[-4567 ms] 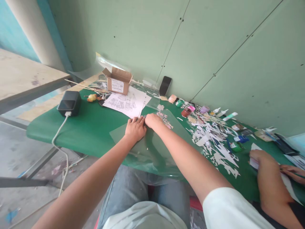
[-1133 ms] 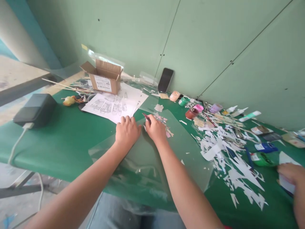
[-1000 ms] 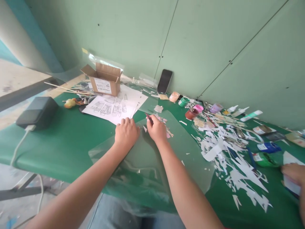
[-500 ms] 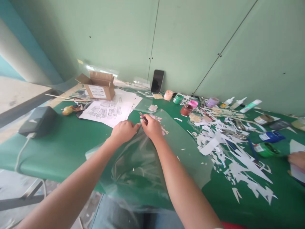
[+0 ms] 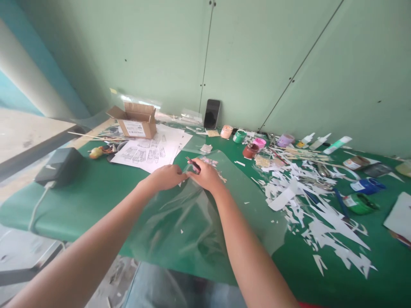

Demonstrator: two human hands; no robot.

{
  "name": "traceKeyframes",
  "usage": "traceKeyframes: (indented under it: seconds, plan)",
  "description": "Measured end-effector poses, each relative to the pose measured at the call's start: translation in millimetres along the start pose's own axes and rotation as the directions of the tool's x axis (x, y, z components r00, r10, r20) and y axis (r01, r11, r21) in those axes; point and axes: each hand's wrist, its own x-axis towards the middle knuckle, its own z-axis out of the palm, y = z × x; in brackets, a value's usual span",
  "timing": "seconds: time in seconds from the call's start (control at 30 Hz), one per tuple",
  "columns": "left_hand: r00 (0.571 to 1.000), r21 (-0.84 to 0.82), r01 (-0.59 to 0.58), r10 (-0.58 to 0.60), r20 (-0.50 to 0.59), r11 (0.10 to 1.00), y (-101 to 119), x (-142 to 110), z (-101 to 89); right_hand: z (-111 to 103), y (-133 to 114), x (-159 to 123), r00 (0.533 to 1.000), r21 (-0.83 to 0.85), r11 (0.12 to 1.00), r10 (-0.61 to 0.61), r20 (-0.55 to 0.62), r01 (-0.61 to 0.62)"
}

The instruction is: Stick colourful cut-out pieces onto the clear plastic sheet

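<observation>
My left hand (image 5: 167, 176) has its fingers curled down at the raised edge of a clear plastic sheet (image 5: 189, 226), which it appears to pinch. Its thumb side meets my right hand (image 5: 205, 174). In my right hand is a small dark tool with a reddish handle (image 5: 195, 166); its narrow tip points up and left, and its exact kind is hidden by the fingers. The sheet drapes in folds between my forearms, over the green table edge toward my lap. Small pinkish paper pieces (image 5: 210, 161) lie just beyond my right hand.
Printed sheets (image 5: 144, 152) and a cardboard box (image 5: 138, 124) lie back left, near a grey power adapter (image 5: 59, 167). A phone (image 5: 212, 114) leans on the wall. Paint jars (image 5: 250, 150), glue bottles (image 5: 305, 140) and many paper scraps (image 5: 308, 201) cover the right side.
My hands have come together, and the raised fold of the plastic sheet between them has flattened somewhat. The other person's hand at the right edge has left view. The camera has tilted slightly.
</observation>
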Motion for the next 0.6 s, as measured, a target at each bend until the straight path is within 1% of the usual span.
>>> traceKeyframes:
  seconds: [0.1,0.17,0.23,0.3,0.37,0.43,0.53,0.6]
  plan:
    - [0.998,0.077,-0.022,0.017,0.065,0.997,1.8,-7.4,4.4,4.1,-0.8,0.8,1.0,-0.088,0.996,-0.005,0.031,0.007]
    - [0.995,0.12,-0.056,0.046,0.088,0.991,2.8,-9.4,3.8,8.4,-3.6,1.1,1.0,-0.17,0.985,0.005,0.021,-0.001]
    - [0.989,0.127,-0.101,0.086,0.116,0.987,2.3,-8.1,0.2,12.4,-7.1,1.1,1.0,-0.221,0.975,0.016,-0.002,-0.016]
    - [0.983,0.102,-0.132,0.117,0.144,0.986,0.2,-3.6,-4.7,15.2,-9.8,0.9,1.0,-0.238,0.971,0.01,-0.017,-0.014]
    - [0.977,0.048,-0.143,0.133,0.167,0.989,-3.0,3.7,-8.8,17.0,-10.9,0.7,0.999,-0.24,0.971,-0.018,-0.041,0.007]
    - [0.972,-0.04,-0.139,0.144,0.186,0.99,-6.6,12.2,-10.5,18.2,-10.3,0.8,0.995,-0.223,0.974,-0.064,-0.078,0.045]
    - [0.961,-0.239,-0.115,0.169,0.219,0.964,-11.6,23.1,-8.1,20.3,-8.3,1.5,0.982,-0.18,0.979,-0.121,-0.143,0.094]
    - [0.961,-0.394,-0.081,0.177,0.214,0.915,-14.1,26.4,-5.2,22.1,-7.4,2.4,0.977,-0.165,0.982,-0.123,-0.172,0.094]
